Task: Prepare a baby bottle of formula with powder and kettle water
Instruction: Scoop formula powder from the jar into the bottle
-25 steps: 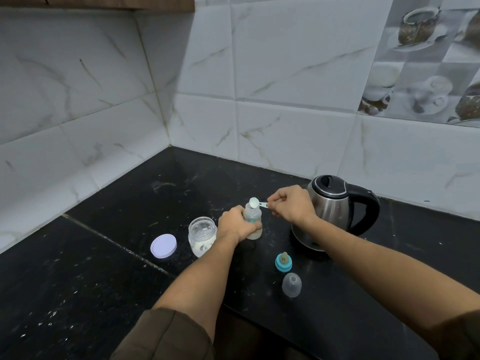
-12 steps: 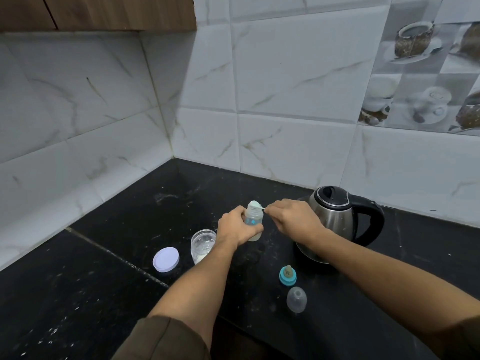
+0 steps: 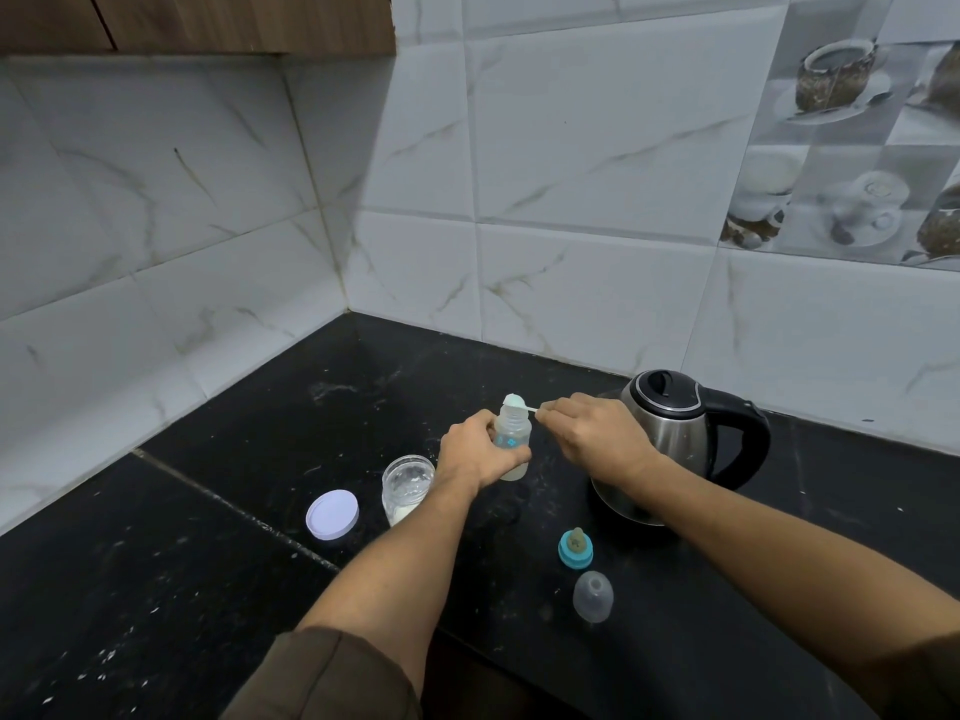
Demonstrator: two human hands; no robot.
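My left hand (image 3: pixel 475 454) grips a small clear baby bottle (image 3: pixel 511 433) that stands upright on the black counter (image 3: pixel 208 537). My right hand (image 3: pixel 592 433) pinches the handle of a white scoop (image 3: pixel 517 402), whose bowl lies on the bottle's open mouth. An open glass jar (image 3: pixel 408 488) with white powder at its bottom stands just left of my left hand. Behind my right wrist sits the steel kettle (image 3: pixel 675 439) with a black lid and handle. The teal teat ring (image 3: pixel 575 549) and a clear cap (image 3: pixel 593 596) lie nearer me on the counter.
The jar's pale lid (image 3: pixel 332 513) lies flat to the left of the jar. White tiled walls meet in a corner behind the counter. A wooden cabinet (image 3: pixel 197 23) hangs at the upper left. White specks dot the counter's near left part.
The scoop has gone from beside the bottle's mouth to lying over it, bowl turned down. My left hand has kept its grip on the bottle. The camera has tilted a little.
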